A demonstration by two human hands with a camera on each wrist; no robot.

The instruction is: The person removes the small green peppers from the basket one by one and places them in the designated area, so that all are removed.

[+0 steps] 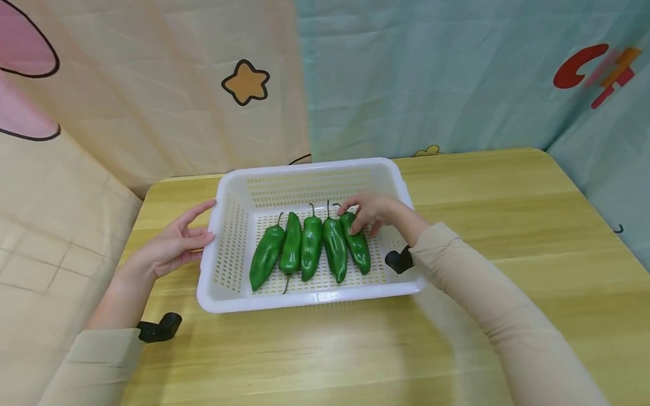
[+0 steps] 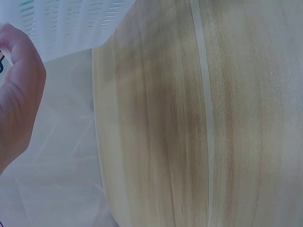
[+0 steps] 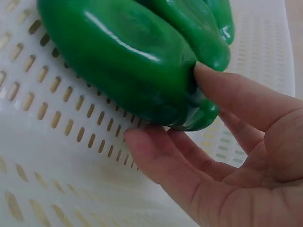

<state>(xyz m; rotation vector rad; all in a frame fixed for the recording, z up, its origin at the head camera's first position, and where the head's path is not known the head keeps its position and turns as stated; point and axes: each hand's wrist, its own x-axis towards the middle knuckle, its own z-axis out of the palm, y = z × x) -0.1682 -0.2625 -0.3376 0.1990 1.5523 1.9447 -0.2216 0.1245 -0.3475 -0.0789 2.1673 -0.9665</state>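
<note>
Several green peppers (image 1: 312,246) lie side by side in a white perforated plastic basket (image 1: 313,298). My right hand (image 1: 377,210) reaches over the basket's right side and pinches the rightmost pepper (image 1: 360,253) near its stem end. Close up in the right wrist view, the fingertips lie on both sides of that pepper (image 3: 123,61), which rests on the slotted floor. At the basket's left rim, my left hand (image 1: 171,245) touches the outside with fingers extended. Only part of the left hand (image 2: 19,90) shows in the left wrist view, beside the basket wall.
The basket stands on a light wooden table (image 1: 310,361), near its back edge. Patterned curtains (image 1: 433,71) hang behind and at both sides. Black wrist cameras (image 1: 160,328) sit by the sleeves.
</note>
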